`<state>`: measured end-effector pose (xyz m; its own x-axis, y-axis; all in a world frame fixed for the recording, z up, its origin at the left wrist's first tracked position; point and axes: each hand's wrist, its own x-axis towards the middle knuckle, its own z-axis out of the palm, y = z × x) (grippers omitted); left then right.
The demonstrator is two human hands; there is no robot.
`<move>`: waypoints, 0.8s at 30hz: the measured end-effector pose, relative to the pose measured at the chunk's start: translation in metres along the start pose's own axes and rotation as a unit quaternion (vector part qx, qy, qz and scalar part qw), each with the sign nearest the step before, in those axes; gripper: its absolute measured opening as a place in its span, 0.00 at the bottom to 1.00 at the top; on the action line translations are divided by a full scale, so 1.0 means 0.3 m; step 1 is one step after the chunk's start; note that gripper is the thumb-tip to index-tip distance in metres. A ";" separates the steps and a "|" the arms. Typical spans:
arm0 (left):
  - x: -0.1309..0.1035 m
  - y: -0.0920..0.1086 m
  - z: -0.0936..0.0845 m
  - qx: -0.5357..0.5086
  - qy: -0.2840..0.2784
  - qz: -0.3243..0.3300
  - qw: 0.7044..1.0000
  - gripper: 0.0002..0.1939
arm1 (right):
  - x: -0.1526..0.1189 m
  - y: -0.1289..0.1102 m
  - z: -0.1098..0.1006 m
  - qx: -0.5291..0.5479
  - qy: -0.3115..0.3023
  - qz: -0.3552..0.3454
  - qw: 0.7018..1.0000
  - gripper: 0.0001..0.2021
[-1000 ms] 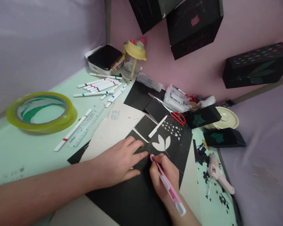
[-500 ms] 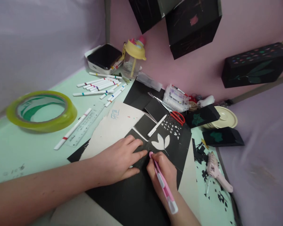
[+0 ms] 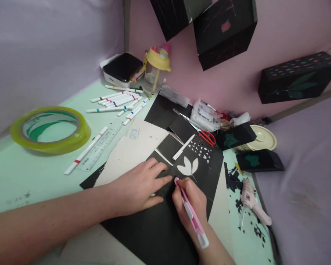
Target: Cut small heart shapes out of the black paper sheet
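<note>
My left hand (image 3: 139,186) lies flat with fingers spread, pressing on a sheet of black card (image 3: 154,235). Pinched in my right hand (image 3: 192,198) is a slim pink-and-white craft knife (image 3: 192,217), its handle slanting back toward me. The knife's front end meets the card just right of my left fingertips; the blade itself is too small to make out. Just beyond it, a three-leaf shape (image 3: 188,167) is cut out of the card, showing white. Small cut-out shapes (image 3: 201,147) pattern the card further up. A white pen (image 3: 183,147) rests across it.
Red-handled scissors (image 3: 208,138) lie beyond the card. On the left are a big tape roll (image 3: 84,138), a clear ruler (image 3: 99,151) and several markers (image 3: 118,99). A glue gun (image 3: 253,202) and black scraps (image 3: 233,178) sit on the right. Black boxes (image 3: 226,33) hang above.
The view has shifted very slightly. Both hands and the craft knife stay in nearly the same place on the card.
</note>
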<state>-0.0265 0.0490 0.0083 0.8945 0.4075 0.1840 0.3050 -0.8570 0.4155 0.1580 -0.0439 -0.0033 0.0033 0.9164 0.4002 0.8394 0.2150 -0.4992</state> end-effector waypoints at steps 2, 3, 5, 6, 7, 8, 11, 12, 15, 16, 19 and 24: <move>0.000 0.001 -0.003 0.001 -0.001 0.000 1.000 0.25 | 0.000 0.002 -0.001 0.002 -0.004 -0.001 1.000 0.08; 0.000 0.002 -0.004 0.001 0.000 0.000 1.000 0.25 | -0.001 0.003 -0.002 0.005 -0.004 0.000 1.000 0.08; 0.000 0.002 -0.004 0.001 0.001 -0.001 1.000 0.25 | -0.001 0.004 -0.001 0.012 0.001 0.005 1.000 0.08; 0.000 0.002 -0.004 0.001 0.003 -0.001 1.000 0.25 | -0.002 0.005 0.000 0.014 0.003 0.009 1.000 0.08; -0.001 0.002 -0.003 0.001 0.003 -0.001 1.000 0.25 | -0.003 0.005 0.001 0.016 0.002 0.012 1.000 0.08; -0.001 0.001 -0.003 0.000 0.002 -0.001 1.000 0.25 | -0.004 0.005 0.002 0.019 0.001 0.013 1.000 0.08; -0.001 0.001 -0.003 -0.001 0.001 0.000 1.000 0.25 | -0.008 0.004 0.002 0.040 -0.002 0.022 0.999 0.08; -0.001 0.000 -0.003 -0.001 0.002 -0.001 1.000 0.25 | -0.008 0.005 0.000 0.053 0.003 0.033 0.998 0.07; -0.002 0.000 -0.003 0.002 0.005 0.001 1.000 0.25 | 0.001 0.015 -0.016 0.100 0.029 0.092 0.990 0.03; -0.003 0.000 -0.002 0.002 0.009 0.003 1.000 0.25 | 0.007 0.021 -0.025 0.116 0.033 0.113 0.986 0.03; -0.005 -0.001 0.003 -0.003 0.020 0.005 1.000 0.25 | 0.027 0.041 -0.056 0.157 0.002 0.136 0.978 0.04; -0.007 -0.004 0.007 -0.008 0.021 0.005 1.000 0.23 | 0.044 0.061 -0.086 0.203 -0.045 0.106 0.972 0.06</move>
<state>-0.0281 0.0487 0.0057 0.8826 0.4126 0.2253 0.2907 -0.8556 0.4284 0.1873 -0.0365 0.0127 0.0898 0.9766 0.1956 0.5409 0.1171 -0.8329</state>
